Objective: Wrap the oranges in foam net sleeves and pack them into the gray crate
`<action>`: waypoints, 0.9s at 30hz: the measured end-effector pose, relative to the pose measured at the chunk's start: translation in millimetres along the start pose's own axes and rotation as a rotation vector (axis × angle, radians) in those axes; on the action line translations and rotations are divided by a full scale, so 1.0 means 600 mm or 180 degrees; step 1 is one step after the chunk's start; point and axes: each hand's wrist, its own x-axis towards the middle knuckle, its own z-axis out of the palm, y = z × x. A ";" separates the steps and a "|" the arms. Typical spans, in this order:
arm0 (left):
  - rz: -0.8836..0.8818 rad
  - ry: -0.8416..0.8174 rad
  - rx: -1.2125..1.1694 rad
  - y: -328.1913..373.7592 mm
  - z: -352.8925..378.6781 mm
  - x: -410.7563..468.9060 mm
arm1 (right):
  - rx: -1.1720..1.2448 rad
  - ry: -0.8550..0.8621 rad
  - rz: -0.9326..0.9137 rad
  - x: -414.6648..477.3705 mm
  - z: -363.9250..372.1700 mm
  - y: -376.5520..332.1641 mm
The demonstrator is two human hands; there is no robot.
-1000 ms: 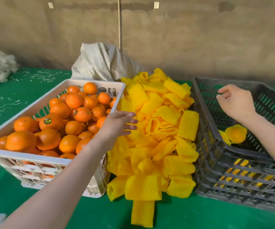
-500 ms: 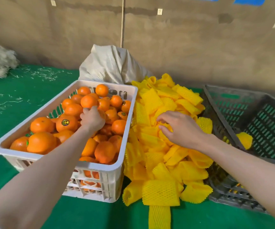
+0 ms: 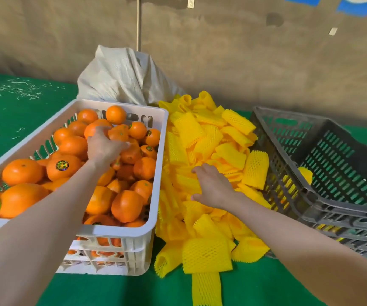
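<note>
On the green table cover [image 3: 112,290], the nearest foam net sleeve [image 3: 206,288] lies flat, with its long axis running 6 to 12 o'clock. Touching its far end, a second sleeve [image 3: 206,255] lies crosswise, 9 to 3. Behind these the pile of yellow sleeves [image 3: 200,133] climbs toward 12, its tubes pointing every way.

The right hand [image 3: 213,186] rests palm down on the pile, fingers spread and aimed at 11, thumb out toward 9. At 9 o'clock of the pile stands the white crate [image 3: 134,241], heaped with oranges [image 3: 125,205]. The left hand [image 3: 105,149] is cupped over them, fingers curled down; I cannot tell whether they close on one.

At 3 o'clock the gray crate [image 3: 310,195] sits tilted, and a wrapped orange [image 3: 306,174] lies inside against its near wall. A pale sack [image 3: 123,78] slumps at 12.
</note>
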 end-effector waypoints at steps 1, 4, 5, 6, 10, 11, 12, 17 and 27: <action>-0.0004 0.0025 -0.0433 0.015 -0.002 -0.007 | 0.0011 -0.0058 0.0157 0.006 0.007 0.001; -0.0275 -0.0425 -0.1778 0.060 -0.006 -0.036 | -0.0038 -0.0155 0.0290 0.019 0.017 0.010; -0.0325 -0.0655 -0.2103 0.073 -0.007 -0.048 | 0.0037 -0.0073 0.0280 0.020 0.013 0.015; -0.0315 -0.0883 -0.2320 0.084 -0.006 -0.060 | 0.0223 0.0048 0.0285 0.019 0.006 0.020; -0.0192 -0.1577 -0.2720 0.119 0.009 -0.113 | 0.1488 0.0822 0.0340 0.001 -0.049 0.044; -0.0207 -0.1674 -0.2802 0.127 0.014 -0.129 | 0.1883 0.0970 0.0378 -0.009 -0.064 0.050; -0.0239 -0.1764 -0.2868 0.135 0.020 -0.145 | 0.2189 0.1086 0.0374 -0.021 -0.077 0.059; -0.0381 -0.2222 -0.2530 0.148 0.066 -0.212 | 0.3427 0.1247 0.0016 -0.091 -0.108 0.095; -0.0185 -0.2597 -0.2737 0.146 0.115 -0.270 | 0.5706 0.0386 0.0274 -0.142 -0.111 0.114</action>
